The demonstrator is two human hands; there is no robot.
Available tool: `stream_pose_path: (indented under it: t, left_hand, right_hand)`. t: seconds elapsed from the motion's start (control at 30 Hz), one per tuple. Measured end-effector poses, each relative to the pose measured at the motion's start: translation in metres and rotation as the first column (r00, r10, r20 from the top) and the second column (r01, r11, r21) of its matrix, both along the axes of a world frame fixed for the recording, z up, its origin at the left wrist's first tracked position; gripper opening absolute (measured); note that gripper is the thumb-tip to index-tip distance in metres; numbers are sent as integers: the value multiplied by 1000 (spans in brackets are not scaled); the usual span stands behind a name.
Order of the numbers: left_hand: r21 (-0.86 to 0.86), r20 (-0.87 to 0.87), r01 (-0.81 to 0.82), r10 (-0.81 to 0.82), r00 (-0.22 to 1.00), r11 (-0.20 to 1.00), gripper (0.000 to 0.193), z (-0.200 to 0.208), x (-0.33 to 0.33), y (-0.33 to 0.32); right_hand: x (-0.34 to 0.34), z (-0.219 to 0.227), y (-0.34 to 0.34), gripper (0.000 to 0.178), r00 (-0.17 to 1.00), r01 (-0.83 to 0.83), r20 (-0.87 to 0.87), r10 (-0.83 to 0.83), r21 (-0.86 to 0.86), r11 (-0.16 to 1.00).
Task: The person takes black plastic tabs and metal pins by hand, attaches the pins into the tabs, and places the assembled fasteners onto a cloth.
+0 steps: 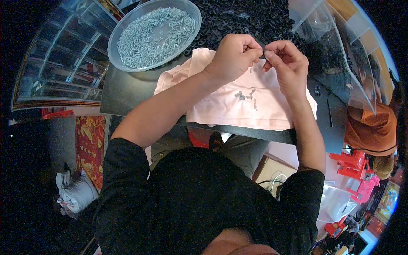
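My left hand (233,58) and my right hand (290,67) meet fingertip to fingertip above a pale pink cloth (216,111). Both are closed in a pinch around a small black part (262,51), mostly covered by the fingers. On the cloth below lie several small silvery metal pieces (242,97) that look like springs. A round clear plastic bowl (112,50) full of similar silvery pieces stands to the left of my left hand. Beyond my hands spreads a large heap of small black parts (246,19).
The dark tabletop (127,91) shows around the cloth. A thin dark rod (329,111) and a few small black bits (317,90) lie on its right. Clear plastic sheeting (340,46) rises at the right edge. Another person in orange-brown clothing (372,127) is beyond, near red stools (352,163).
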State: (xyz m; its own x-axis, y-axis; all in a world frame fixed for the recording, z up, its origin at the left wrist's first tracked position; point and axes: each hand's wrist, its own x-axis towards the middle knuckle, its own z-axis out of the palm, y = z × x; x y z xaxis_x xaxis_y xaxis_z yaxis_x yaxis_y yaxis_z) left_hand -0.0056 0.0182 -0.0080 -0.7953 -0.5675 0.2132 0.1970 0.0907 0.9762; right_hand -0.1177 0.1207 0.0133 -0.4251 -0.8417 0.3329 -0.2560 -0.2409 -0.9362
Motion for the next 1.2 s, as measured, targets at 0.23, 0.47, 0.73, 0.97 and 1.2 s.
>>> stream_pose_path:
  t: [0.23,0.47,0.73,0.97,1.2]
  left_hand:
    - [-22,67,85,-83,994,996,14,13,7,-4]
    - [249,-21,212,-214,977,945,26,8,3,-12]
    - [96,23,144,-147,989,985,17,6,4,-12]
    - [132,5,104,-106,994,986,15,5,4,-14]
    - [152,12,34,-36,999,988,11,1,1,-6]
  right_hand:
    - [-1,6,1,5,1000,-23,-13,23,-4,1000]
    - [-10,4,0,7,993,53,109,-51,-20,998]
    - [-8,1,-1,8,997,-9,83,9,0,1000]
    - [-6,3,0,8,993,-27,115,12,129,991]
    - [-4,1,-1,8,986,-39,166,8,185,982]
